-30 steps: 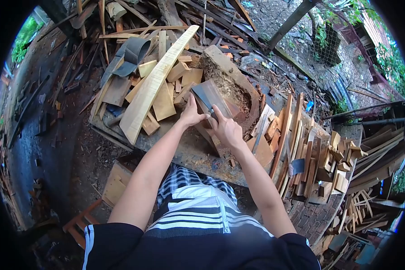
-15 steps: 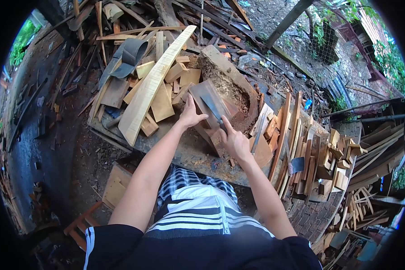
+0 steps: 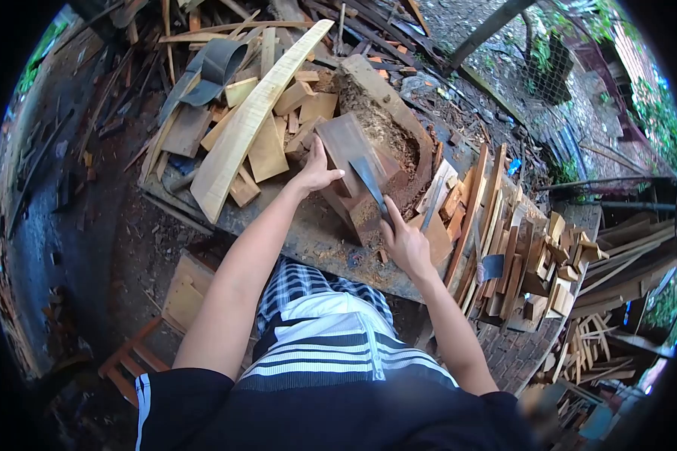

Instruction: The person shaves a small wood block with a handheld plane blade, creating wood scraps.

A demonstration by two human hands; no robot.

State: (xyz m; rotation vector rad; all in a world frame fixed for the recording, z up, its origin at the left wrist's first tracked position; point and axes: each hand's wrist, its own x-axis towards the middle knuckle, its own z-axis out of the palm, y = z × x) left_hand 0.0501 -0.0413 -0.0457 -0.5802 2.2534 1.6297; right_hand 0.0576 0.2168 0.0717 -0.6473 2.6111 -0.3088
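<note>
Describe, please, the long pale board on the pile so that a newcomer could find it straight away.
Start at the big hollowed log block on the workbench, where the left hand steadies a reddish wood block. To the left lies a heap of short offcuts. The long pale board lies diagonally across them, much longer than any neighbour, slightly curved and faintly striped.
</note>
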